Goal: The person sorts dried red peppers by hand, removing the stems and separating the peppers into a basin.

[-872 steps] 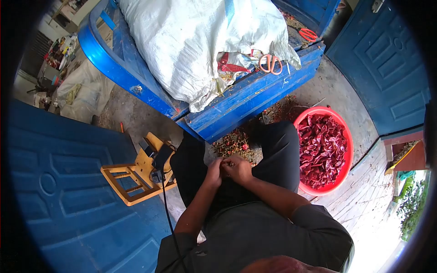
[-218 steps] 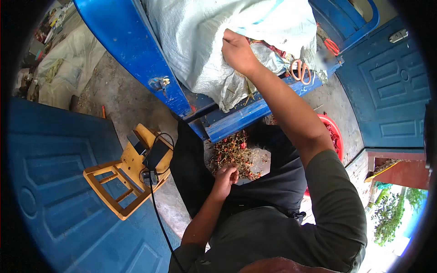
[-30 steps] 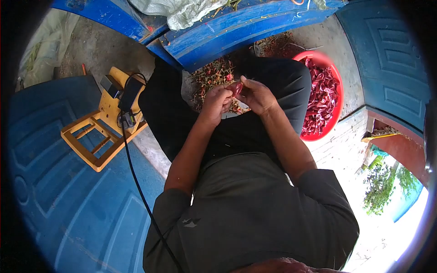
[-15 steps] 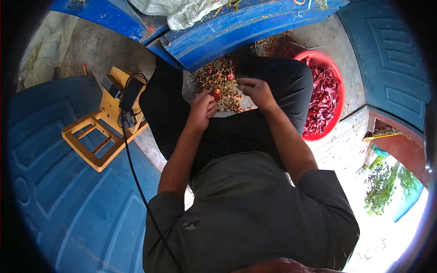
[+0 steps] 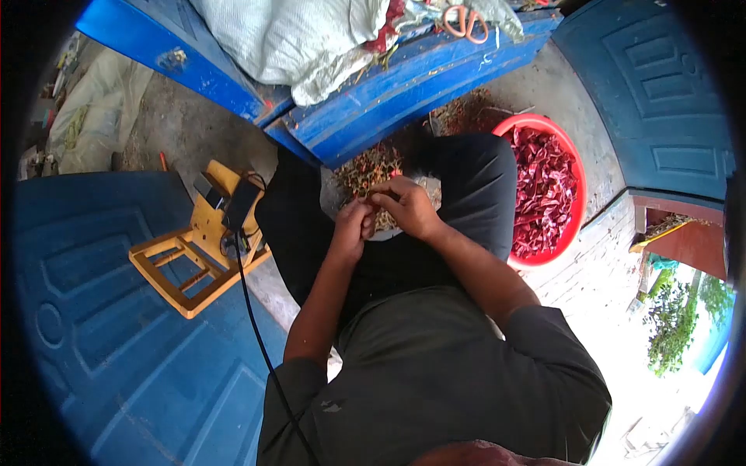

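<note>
My left hand (image 5: 354, 227) is closed, its fingertips pinched around a dried red chili (image 5: 372, 203) that is mostly hidden. Fingers of my right hand (image 5: 410, 206) press together against the same chili from the other side, so both hands meet between my knees. Beneath them lies a heap of stems and bits of red chili (image 5: 365, 171) on a pale sheet or tray, partly covered by my hands. Beyond my right knee, a red basin (image 5: 580, 182) holds many glossy dark-red dried chilies (image 5: 544, 186).
Ahead stands a blue table (image 5: 420, 89) bearing a white woven sack (image 5: 287, 39) and pink-handled scissors (image 5: 465, 25). To the left is a wooden chair (image 5: 203, 227) with a dark device on it; a black cable (image 5: 255, 330) runs towards me. Blue doors (image 5: 93, 295) flank both sides.
My right hand has moved left from beside the heap to meet my left hand at the chili. The head view has shifted, showing more of the tabletop, sack and scissors.
</note>
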`<state>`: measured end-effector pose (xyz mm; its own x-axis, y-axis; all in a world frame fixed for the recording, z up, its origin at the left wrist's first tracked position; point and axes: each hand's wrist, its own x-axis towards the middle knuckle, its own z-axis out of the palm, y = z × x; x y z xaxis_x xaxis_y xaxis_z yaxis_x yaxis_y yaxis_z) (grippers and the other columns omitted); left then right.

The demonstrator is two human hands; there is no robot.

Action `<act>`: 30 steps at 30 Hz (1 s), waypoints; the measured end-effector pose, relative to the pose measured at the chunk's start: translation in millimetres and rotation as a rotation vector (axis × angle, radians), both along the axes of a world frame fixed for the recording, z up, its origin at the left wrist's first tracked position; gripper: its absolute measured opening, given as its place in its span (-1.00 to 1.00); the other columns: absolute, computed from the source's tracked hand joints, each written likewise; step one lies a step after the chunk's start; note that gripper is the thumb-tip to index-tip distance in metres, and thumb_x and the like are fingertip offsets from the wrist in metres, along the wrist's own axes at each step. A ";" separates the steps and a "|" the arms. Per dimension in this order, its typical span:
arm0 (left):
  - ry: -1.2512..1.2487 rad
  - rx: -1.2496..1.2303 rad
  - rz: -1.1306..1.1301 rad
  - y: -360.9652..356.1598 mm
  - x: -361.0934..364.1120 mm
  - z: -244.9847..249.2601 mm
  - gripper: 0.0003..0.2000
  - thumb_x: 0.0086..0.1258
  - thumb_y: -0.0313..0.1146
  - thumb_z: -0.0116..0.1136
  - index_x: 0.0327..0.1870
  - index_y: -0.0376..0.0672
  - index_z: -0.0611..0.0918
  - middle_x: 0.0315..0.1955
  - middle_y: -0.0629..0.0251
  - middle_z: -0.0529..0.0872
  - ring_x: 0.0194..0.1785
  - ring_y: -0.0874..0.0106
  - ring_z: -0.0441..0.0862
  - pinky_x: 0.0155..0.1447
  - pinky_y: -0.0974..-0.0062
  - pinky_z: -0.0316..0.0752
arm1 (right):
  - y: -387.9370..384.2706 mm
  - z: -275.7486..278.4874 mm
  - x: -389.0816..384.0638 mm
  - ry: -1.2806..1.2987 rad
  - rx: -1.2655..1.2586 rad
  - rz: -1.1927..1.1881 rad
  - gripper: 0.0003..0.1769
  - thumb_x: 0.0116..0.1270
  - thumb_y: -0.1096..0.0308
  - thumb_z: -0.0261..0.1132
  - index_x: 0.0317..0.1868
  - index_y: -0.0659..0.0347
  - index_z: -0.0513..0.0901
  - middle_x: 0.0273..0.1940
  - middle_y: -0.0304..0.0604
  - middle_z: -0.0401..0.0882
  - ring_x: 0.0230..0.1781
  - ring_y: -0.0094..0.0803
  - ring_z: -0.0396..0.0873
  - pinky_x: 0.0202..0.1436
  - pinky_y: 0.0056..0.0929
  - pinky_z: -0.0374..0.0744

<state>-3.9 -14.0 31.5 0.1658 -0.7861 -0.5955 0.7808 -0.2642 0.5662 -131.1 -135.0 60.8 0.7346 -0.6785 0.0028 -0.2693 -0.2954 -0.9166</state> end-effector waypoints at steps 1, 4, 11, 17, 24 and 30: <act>-0.023 0.027 -0.019 -0.8 -2.6 3.9 -0.90 0.51 -0.29 0.05 -0.17 -0.10 0.53 -0.57 0.55 0.37 -0.59 0.66 0.25 -0.49 0.62 0.14 | -3.1 2.1 -2.5 0.005 0.123 -0.069 -0.78 0.35 0.36 0.38 -0.07 0.29 0.72 -0.15 0.01 0.71 -0.09 -0.17 0.67 0.00 -0.29 0.58; -0.023 -0.052 -0.054 -9.1 -10.2 15.2 -0.87 0.47 -0.31 0.11 -0.12 -0.16 0.56 -0.55 0.53 0.41 -0.60 0.67 0.26 -0.51 0.64 0.15 | -23.7 15.2 -28.8 -0.073 0.074 -0.189 -0.80 0.38 0.37 0.36 -0.09 0.32 0.72 -0.16 -0.04 0.71 -0.11 -0.25 0.68 0.00 -0.35 0.58; 0.063 -0.032 -0.056 0.8 -10.9 -18.5 -0.88 0.44 -0.41 0.13 -0.10 -0.18 0.63 -0.56 0.53 0.42 -0.60 0.65 0.29 -0.51 0.59 0.17 | -111.9 98.4 -195.5 -0.050 -0.097 -0.884 -0.78 0.48 0.36 0.29 0.02 0.31 0.70 -0.05 -0.13 0.72 -0.07 -0.46 0.67 -0.05 -0.50 0.66; 0.111 -0.014 -0.006 -6.1 -9.3 -28.7 -0.88 0.45 -0.41 0.11 -0.10 -0.19 0.63 -0.56 0.53 0.42 -0.58 0.64 0.30 -0.50 0.57 0.20 | -138.4 82.7 -237.5 0.350 -0.467 -0.820 -0.70 0.28 0.35 0.45 0.03 0.14 0.76 -0.08 -0.12 0.72 -0.07 -0.36 0.68 0.07 -0.39 0.62; 0.142 -0.036 0.038 4.4 -1.2 -25.0 -0.88 0.47 -0.40 0.10 -0.10 -0.20 0.61 -0.55 0.52 0.41 -0.57 0.62 0.31 -0.49 0.57 0.21 | -137.8 96.2 3.8 -0.114 -0.429 -0.269 -0.73 0.27 0.44 0.47 -0.03 0.30 0.72 -0.16 -0.05 0.69 -0.22 -0.37 0.66 -0.13 -0.42 0.61; 0.178 -0.043 0.133 13.5 1.2 -20.9 -0.89 0.44 -0.40 0.12 -0.13 -0.19 0.61 -0.56 0.51 0.41 -0.57 0.64 0.29 -0.50 0.61 0.19 | -175.1 88.5 123.8 0.231 -0.354 -0.467 -0.48 0.27 -0.04 0.44 -0.06 0.30 0.74 -0.13 0.01 0.76 -0.11 -0.23 0.72 0.04 -0.31 0.61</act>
